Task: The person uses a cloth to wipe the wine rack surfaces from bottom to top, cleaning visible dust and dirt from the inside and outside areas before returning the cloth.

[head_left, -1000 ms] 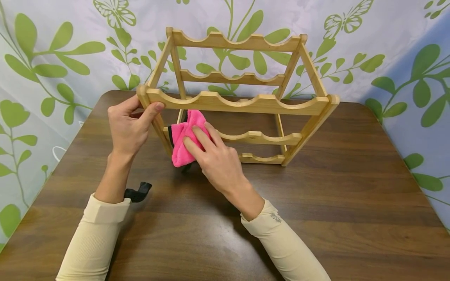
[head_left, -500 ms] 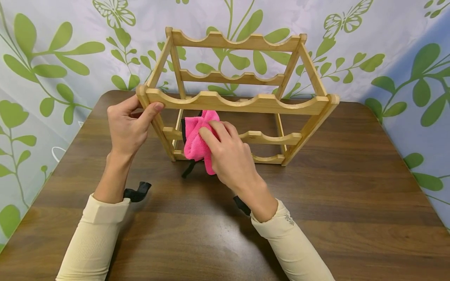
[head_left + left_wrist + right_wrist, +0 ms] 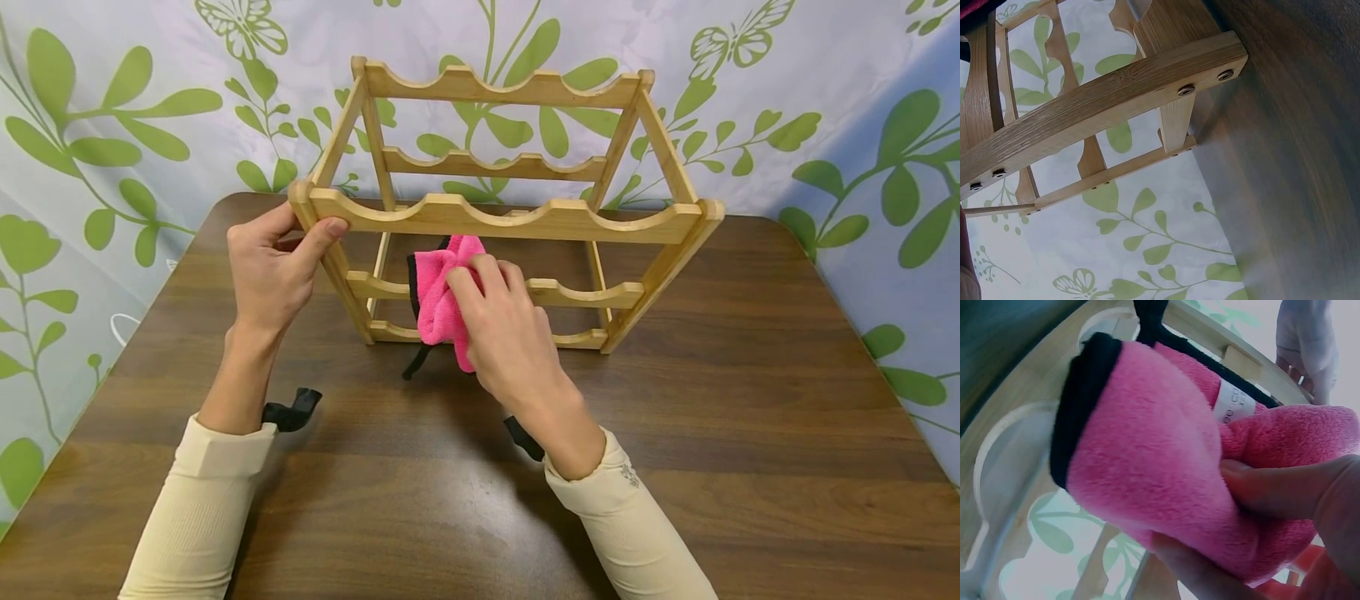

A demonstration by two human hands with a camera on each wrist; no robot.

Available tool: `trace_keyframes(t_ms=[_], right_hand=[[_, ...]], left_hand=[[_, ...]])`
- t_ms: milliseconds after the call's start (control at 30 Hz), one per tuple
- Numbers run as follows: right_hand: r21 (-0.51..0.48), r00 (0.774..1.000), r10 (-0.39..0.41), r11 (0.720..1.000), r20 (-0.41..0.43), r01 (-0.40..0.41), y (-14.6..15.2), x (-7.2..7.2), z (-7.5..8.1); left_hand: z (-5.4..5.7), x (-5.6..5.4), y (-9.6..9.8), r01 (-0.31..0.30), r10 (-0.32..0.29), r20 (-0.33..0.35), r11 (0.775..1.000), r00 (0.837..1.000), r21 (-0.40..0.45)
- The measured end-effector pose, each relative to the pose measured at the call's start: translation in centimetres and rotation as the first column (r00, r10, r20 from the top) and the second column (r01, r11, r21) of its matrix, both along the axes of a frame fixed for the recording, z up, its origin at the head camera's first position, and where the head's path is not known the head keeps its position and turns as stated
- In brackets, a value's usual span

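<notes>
A light wooden wine rack [image 3: 558,221] with scalloped rails stands upright on the brown table [image 3: 360,500]. My left hand [image 3: 268,271] grips its front left top corner, the thumb lying against the upper front rail. In my right hand [image 3: 513,346] is a bunched pink cloth [image 3: 435,300] with black edging and a black loop. The cloth is at the rack's lower front rail [image 3: 585,293] and covers part of it. In the right wrist view, thumb and fingers pinch the folds of the cloth [image 3: 1147,444], and a white tag [image 3: 1234,403] shows.
Behind the table hangs a pale curtain [image 3: 187,50] with green leaves and butterflies. A black strap end [image 3: 292,410] sticks out by the left wrist, another black strap [image 3: 523,437] by the right. A thin white cord [image 3: 120,325] shows past the table's left edge.
My right hand has moved to the right along the lower front rail with the cloth, uncovering the rail's left end. The left hand and the rack have stayed in place.
</notes>
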State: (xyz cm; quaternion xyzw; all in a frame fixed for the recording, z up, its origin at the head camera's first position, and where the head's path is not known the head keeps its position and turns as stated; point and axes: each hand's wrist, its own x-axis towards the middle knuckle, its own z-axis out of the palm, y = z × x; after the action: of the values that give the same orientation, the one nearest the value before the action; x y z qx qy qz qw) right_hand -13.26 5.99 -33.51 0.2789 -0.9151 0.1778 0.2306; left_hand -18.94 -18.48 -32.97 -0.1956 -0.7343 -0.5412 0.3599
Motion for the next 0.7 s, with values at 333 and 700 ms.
trace_keyframes(t_ms=[333,700], right_hand=[[0.033,0.993,-0.070,0.997,0.095,0.067,1.8,0.1,1.4],[0.089,0.992,-0.095,0.992,0.083,0.087,3.4,0.1,2.1]], left_hand=[[0.2,0.0,0.0,0.013,-0.014,-0.016,1.000,1.000,-0.007],[0.1,0.0,0.1,-0.005,0.006,-0.005,1.000,1.000,0.008]])
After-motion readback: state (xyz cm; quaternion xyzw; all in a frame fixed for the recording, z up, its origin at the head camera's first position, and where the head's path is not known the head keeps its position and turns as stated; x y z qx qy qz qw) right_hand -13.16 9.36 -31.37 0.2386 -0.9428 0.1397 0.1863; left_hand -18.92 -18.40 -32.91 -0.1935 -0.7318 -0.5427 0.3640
